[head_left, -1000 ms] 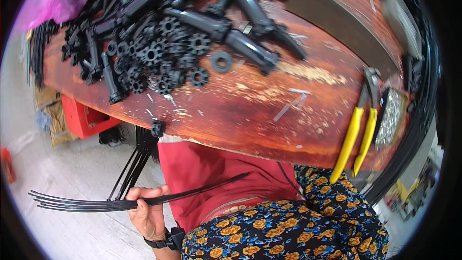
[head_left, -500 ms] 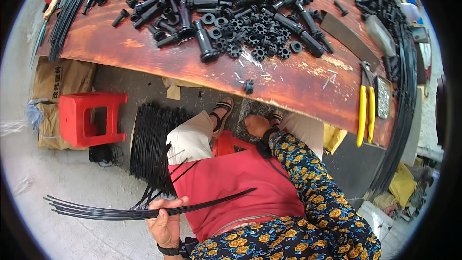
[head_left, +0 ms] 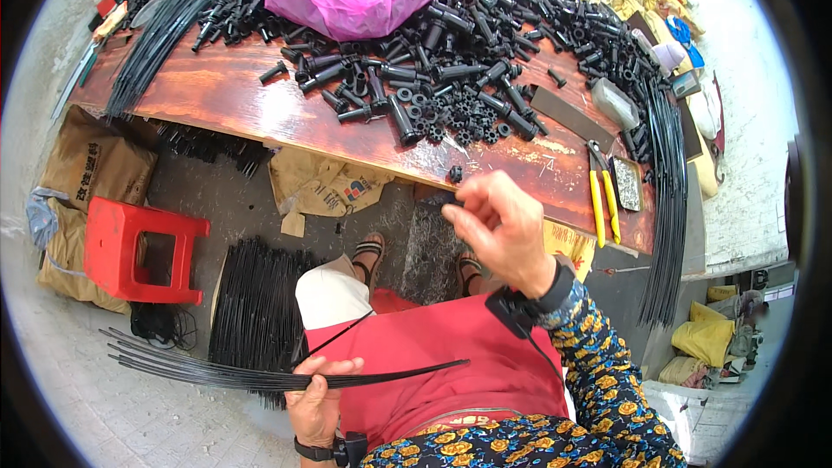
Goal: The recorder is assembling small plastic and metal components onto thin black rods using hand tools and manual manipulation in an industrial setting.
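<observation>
- Black rods (head_left: 234, 375), one bundle I cannot count singly, cross before the red apron (head_left: 416, 329), clasped in my left hand (head_left: 314, 403).
- My right hand (head_left: 507, 225) has risen, bringing it near one lone toothed ring (head_left: 455, 174); whether its curled fingers pinch anything, I cannot tell.
- One pair of pliers (head_left: 598, 208), one stool (head_left: 108, 247).

thin black rods (head_left: 251, 378), bundled, slightly curved, left ends fanned; small black piece (head_left: 456, 174) at table edge (head_left: 338, 144)
</observation>
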`<state>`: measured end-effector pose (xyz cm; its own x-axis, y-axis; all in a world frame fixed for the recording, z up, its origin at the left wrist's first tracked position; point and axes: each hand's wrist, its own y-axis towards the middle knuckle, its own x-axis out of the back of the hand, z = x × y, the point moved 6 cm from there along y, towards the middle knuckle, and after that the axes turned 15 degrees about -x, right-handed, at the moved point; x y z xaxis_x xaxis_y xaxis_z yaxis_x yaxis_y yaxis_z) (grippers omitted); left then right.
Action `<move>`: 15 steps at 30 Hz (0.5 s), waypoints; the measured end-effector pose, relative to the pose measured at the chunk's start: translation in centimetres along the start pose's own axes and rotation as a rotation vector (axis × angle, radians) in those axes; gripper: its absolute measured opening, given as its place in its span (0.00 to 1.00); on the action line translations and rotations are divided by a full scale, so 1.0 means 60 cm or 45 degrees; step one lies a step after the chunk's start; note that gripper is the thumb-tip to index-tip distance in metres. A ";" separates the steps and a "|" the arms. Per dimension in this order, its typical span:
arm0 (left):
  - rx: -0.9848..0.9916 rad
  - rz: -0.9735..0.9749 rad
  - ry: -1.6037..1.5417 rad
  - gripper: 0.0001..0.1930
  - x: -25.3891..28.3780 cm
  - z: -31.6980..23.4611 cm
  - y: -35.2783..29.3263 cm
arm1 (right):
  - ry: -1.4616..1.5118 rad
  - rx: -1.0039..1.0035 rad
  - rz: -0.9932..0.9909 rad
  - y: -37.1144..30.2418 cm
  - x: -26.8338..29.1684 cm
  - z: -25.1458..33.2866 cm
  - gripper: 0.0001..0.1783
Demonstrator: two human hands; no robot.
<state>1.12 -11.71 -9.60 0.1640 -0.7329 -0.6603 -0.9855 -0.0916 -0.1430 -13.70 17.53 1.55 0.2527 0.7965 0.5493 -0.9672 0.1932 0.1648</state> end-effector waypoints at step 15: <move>0.025 -0.098 -0.057 0.16 0.010 0.045 -0.002 | -0.094 -0.049 0.019 0.103 -0.009 -0.011 0.09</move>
<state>1.44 -10.32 -12.01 0.2417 -0.6934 -0.6788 -0.9688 -0.1334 -0.2087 -19.83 18.69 1.75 0.2378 0.7553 0.6107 -0.9708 0.2043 0.1254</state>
